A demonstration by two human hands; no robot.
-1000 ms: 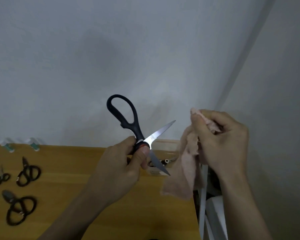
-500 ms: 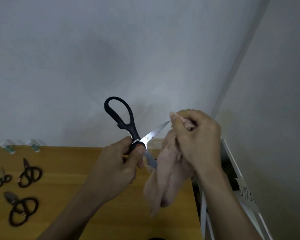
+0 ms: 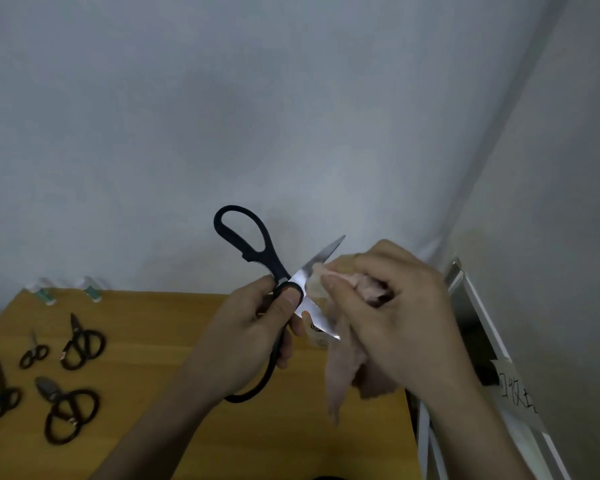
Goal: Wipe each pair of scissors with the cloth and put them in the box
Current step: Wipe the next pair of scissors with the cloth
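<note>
The right hand [image 3: 395, 317] pinches a bunched pale pink cloth [image 3: 347, 372], fingers curled round it. Over the last second this hand has moved left from a position apart from the blades, and the cloth is now pressed against the upper serrated blade near the pivot. The left hand [image 3: 246, 334] grips the large black-handled steel scissors [image 3: 257, 258] at the pivot, thumb on the joint, blades spread open; its grip is unchanged. The scissors are held in the air above the far right part of the light wooden table [image 3: 187, 341].

Judgement: wiping of this pair has begun; placement has not.

Four smaller dark-handled scissors [image 3: 80, 344] lie on the table's left side, apparently awaiting cleaning. The box is hidden behind the hands and cannot be identified with certainty.
</note>
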